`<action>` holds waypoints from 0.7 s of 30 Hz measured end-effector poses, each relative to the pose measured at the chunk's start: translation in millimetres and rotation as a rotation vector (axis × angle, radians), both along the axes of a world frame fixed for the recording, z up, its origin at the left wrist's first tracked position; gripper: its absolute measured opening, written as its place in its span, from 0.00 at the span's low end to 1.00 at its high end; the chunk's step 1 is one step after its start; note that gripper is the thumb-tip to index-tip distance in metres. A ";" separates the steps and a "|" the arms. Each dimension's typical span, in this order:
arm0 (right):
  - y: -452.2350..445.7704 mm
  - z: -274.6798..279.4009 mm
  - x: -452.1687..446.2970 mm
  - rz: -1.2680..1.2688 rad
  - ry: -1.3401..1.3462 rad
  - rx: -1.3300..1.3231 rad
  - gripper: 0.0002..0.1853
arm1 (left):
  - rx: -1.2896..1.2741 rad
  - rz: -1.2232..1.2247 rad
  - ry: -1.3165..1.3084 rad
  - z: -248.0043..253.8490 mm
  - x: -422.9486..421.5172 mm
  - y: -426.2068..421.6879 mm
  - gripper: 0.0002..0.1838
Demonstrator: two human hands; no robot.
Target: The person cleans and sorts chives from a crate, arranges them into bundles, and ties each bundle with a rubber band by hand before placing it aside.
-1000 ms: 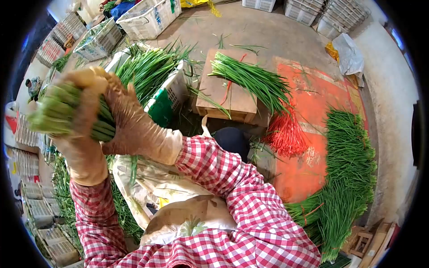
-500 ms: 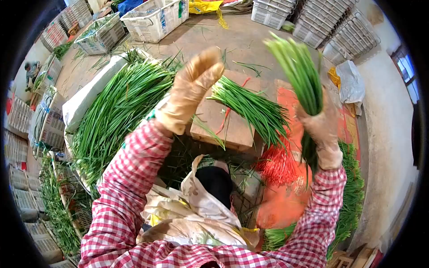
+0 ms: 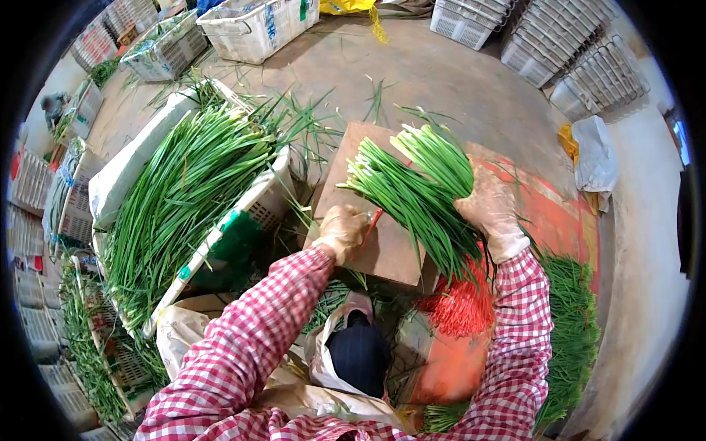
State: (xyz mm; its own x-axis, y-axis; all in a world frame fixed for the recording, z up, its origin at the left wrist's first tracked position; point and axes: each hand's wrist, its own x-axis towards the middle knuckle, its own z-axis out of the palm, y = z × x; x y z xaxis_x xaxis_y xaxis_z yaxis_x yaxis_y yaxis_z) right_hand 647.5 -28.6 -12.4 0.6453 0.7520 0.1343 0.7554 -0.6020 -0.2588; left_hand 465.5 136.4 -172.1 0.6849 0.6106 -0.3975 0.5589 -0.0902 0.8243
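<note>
On the low wooden tabletop (image 3: 390, 256), as the head view shows us, a first bundle of green stalks (image 3: 401, 192) lies with its pale ends toward upper left. Beside it, touching, is a second bundle (image 3: 435, 153), which our right hand (image 3: 491, 206) grasps around the leafy part. Our left hand (image 3: 344, 231) seems to pinch a red tie (image 3: 373, 219) near the first bundle. To do this well, we judge, the pale ends should be kept even, the right hand should hold firmly without crushing the leaves, and the tie should stay untwisted. At our left, a white crate (image 3: 220, 237) is heaped with loose stalks (image 3: 184, 198); farther, a smaller-looking crate (image 3: 170, 62) contains some greenery, while inside the large far crate (image 3: 254, 37) we cannot tell.
</note>
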 end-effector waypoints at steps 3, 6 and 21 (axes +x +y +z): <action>28.7 -9.7 5.2 0.042 0.079 -0.060 0.34 | -0.088 -0.029 -0.034 16.2 -47.1 0.3 0.16; 53.6 -49.3 7.4 0.079 0.185 -0.182 0.61 | -0.095 0.096 0.036 32.6 -107.0 -10.8 0.14; 76.9 -110.9 -8.3 0.147 0.053 -0.226 0.69 | 0.620 -0.436 -0.494 37.4 -132.3 -32.9 0.10</action>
